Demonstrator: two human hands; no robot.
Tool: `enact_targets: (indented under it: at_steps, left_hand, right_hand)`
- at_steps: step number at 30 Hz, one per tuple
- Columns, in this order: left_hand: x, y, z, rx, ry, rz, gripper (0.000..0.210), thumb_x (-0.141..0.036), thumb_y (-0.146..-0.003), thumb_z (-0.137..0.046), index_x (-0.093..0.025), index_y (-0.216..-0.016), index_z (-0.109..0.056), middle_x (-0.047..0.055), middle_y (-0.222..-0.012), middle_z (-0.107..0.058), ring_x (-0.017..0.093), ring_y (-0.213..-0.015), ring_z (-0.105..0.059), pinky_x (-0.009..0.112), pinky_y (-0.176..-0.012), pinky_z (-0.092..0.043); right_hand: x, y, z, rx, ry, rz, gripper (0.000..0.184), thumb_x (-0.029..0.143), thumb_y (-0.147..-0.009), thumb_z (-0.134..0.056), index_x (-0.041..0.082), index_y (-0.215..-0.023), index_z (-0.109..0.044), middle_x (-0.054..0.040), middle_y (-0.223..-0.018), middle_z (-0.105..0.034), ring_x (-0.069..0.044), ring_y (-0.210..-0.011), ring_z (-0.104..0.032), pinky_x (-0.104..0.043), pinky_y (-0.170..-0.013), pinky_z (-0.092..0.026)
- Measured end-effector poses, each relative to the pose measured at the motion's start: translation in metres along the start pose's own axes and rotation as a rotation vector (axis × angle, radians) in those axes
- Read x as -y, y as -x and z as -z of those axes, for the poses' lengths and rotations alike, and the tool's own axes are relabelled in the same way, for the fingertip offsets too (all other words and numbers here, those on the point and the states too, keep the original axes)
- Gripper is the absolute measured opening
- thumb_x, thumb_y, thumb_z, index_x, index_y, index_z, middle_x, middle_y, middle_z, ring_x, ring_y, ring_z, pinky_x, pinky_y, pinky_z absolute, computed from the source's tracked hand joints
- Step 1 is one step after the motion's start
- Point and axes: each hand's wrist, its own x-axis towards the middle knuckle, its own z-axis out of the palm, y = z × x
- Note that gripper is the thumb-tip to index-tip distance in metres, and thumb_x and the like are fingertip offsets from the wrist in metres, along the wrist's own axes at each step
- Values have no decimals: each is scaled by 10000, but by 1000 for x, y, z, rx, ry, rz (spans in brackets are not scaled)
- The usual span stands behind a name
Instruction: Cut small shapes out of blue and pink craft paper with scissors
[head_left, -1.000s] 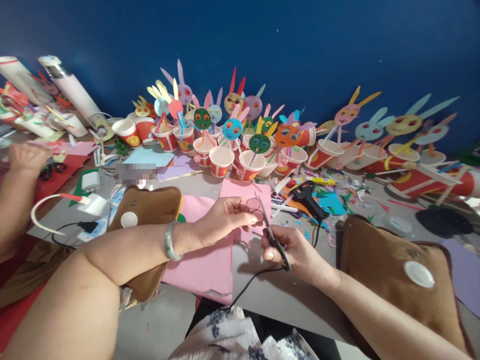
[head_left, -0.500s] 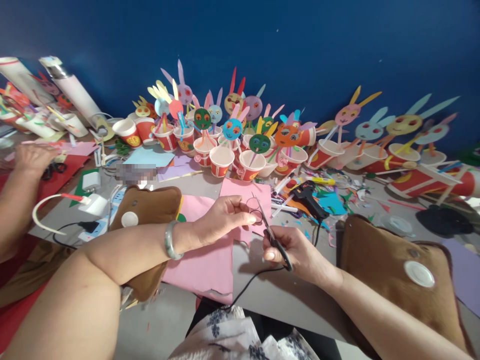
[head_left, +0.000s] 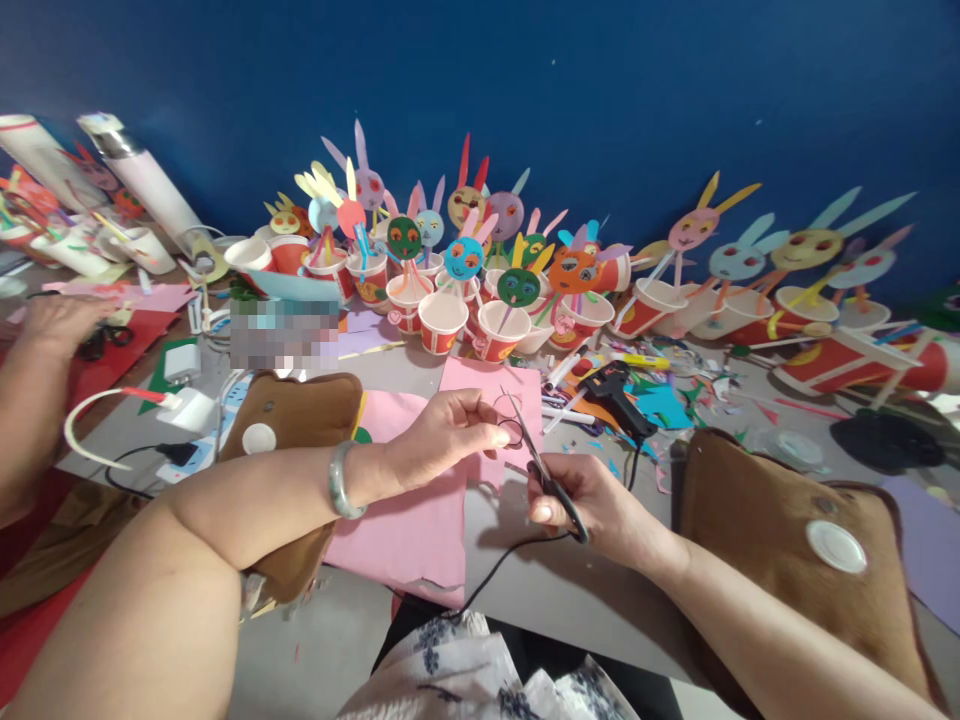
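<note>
My left hand (head_left: 454, 438) reaches across the middle of the table, thumb and fingers pinched on a pink paper piece (head_left: 508, 408) with dark circles drawn on it. The piece's outer edges blend into the pink paper behind. Black-handled scissors (head_left: 551, 480) are in my right hand (head_left: 589, 500), with its fingers wrapped round the handles. Their blades point up and away, along the right side of the circles. Below my left forearm lies a larger pink sheet (head_left: 405, 540).
Paper cups (head_left: 444, 325) with paper rabbit figures stand along the blue wall. A black glue gun (head_left: 615, 395) lies among scraps at right. Brown cushion-like pouches (head_left: 780, 560) flank my arms. Another person's hand (head_left: 64, 325) is at far left, near black-handled scissors (head_left: 105, 340).
A light blue sheet at left has lifted and tilted beside the blurred patch. The other person's hand has shifted slightly. My hands and scissors have barely moved.
</note>
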Motion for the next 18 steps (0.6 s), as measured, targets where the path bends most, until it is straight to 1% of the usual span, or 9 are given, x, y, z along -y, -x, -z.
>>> enact_targets:
  at_steps: [5,11,18]
  left_hand:
    - [-1,0,0,22,16,-12,131,-256,-771,-703,-136,-775,-650,13,-733,-627,114,-686,-581,237,-635,-483]
    - [1,-1,2,41,17,-36,130,-255,-782,-694,-135,-784,-643,6,-734,-620,110,-695,-579,242,-667,-466]
    - [0,-1,2,31,4,-71,120,-243,-779,-692,-138,-772,-636,1,-739,-617,103,-700,-571,237,-676,-446]
  right_hand:
    - [-2,0,1,8,17,-10,606,720,-607,-778,171,-640,-524,23,-514,-529,-101,-493,-426,-240,-472,-290]
    - [-2,1,2,13,12,-8,604,720,-605,-779,170,-635,-532,23,-508,-537,-99,-488,-428,-238,-470,-295]
    - [-2,0,3,15,27,-7,600,711,-609,-785,166,-640,-537,23,-505,-539,-101,-488,-442,-237,-471,-304]
